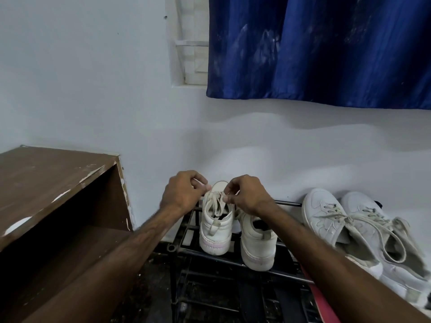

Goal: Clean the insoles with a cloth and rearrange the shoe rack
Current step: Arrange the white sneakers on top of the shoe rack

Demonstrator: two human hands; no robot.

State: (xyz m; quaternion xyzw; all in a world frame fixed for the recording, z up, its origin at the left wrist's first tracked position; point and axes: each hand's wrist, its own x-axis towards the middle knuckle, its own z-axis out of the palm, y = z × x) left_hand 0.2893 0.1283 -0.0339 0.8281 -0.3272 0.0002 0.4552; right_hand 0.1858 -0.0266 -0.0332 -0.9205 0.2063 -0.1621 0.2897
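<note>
A black metal shoe rack (pixel 233 257) stands against the white wall. On its top tier a pair of white sneakers sits heel toward me: the left one (pixel 215 231) and the right one (pixel 256 248). My left hand (pixel 184 194) and my right hand (pixel 247 194) both pinch the laces (pixel 218 200) of the left sneaker, over its tongue. A second pair of larger white sneakers (pixel 349 231) lies further right on the rack, laces loose. No cloth or loose insole is visible.
A worn brown wooden cabinet (pixel 46 183) stands to the left of the rack. A blue curtain (pixel 314 50) hangs above on the wall. A red object (pixel 321 301) shows under my right forearm. The lower rack tiers are dark.
</note>
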